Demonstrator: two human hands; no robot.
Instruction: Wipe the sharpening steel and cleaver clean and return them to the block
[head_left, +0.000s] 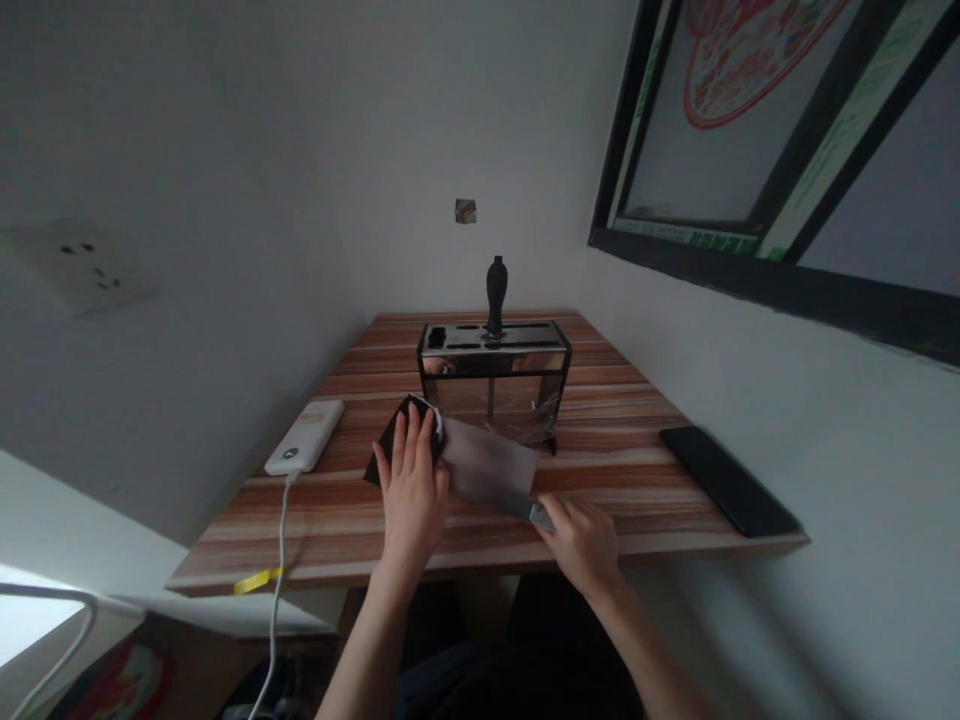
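A broad cleaver blade (pixel 491 465) lies flat over the wooden table (pixel 337 520), just in front of a steel knife block (pixel 491 375). My right hand (pixel 581 545) is closed round the cleaver's handle at the blade's near right end. My left hand (pixel 411 485) presses a dark cloth (pixel 388 440) against the blade's left end, fingers stretched out over the cloth. One black knife handle (pixel 496 290) sticks up from the block's top.
A white power bank (pixel 306 437) with a white cable (pixel 281 540) lies at the table's left. A black phone (pixel 727 480) lies at the right edge by the wall. Walls close in on both sides. A wall socket (pixel 82 265) is at far left.
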